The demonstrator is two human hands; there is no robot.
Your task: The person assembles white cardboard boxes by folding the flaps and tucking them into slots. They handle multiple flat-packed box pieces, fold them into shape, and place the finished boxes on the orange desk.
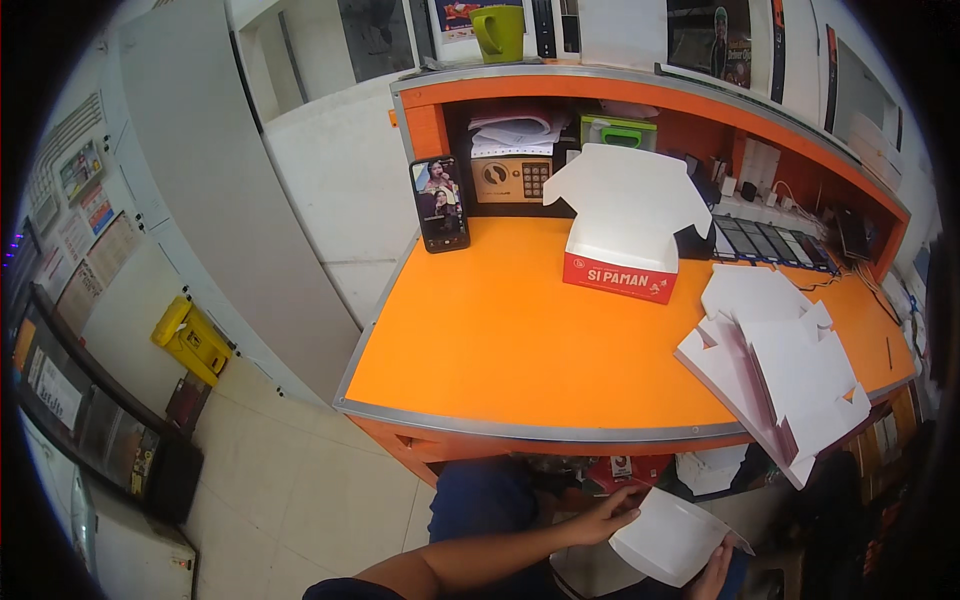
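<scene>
Below the desk's front edge, over my lap, I hold a white cardboard box (pixel 665 537), its pale inside facing up. My left hand (pixel 612 513) grips its upper left edge, thumb and fingers closed on the card. My right hand (pixel 712 572) holds the lower right side near a flap; part of that hand is cut off by the dark rim. On the orange desk (pixel 500 360) stands a folded red and white box (pixel 620 275) with its white lid raised. Unfolded white box blanks (pixel 790 375) lie stacked at the right, overhanging the front edge.
A phone (pixel 440 205) leans upright at the desk's back left, its screen lit. Behind are a small safe (pixel 512 180) topped with papers, and a row of phones (pixel 770 243) with cables. A green mug (pixel 497 33) stands on the top ledge. A yellow bin (pixel 190 340) sits at left.
</scene>
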